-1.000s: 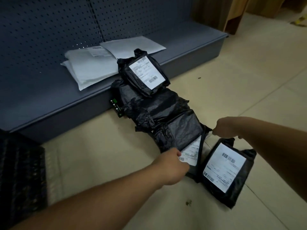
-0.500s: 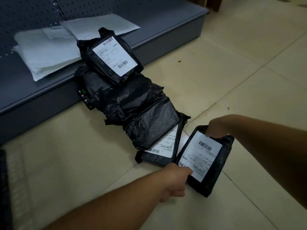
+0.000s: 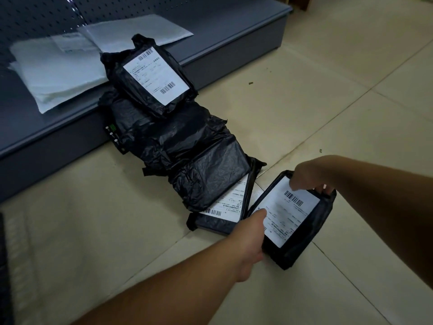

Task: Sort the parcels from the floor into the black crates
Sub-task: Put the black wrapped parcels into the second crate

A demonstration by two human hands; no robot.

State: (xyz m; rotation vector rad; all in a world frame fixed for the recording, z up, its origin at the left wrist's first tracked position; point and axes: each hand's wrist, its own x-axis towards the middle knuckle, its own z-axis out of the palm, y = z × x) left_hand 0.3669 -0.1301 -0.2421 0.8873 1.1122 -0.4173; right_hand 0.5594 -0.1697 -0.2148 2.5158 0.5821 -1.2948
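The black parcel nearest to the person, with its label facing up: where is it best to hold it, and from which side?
Best at its two short ends. The nearest parcel is flat and slim, label up, so a hand at each end keeps it level. The right hand grips the far end from above; the left hand holds the near left edge, beside the neighbouring parcel.

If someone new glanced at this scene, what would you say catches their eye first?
Probably the black parcel with its white label at lower right, gripped at its far end by the right hand and at its near left edge by the left hand. Next, the row of black parcels running from there across the tiled floor to the grey shelf, where white mailers lie.
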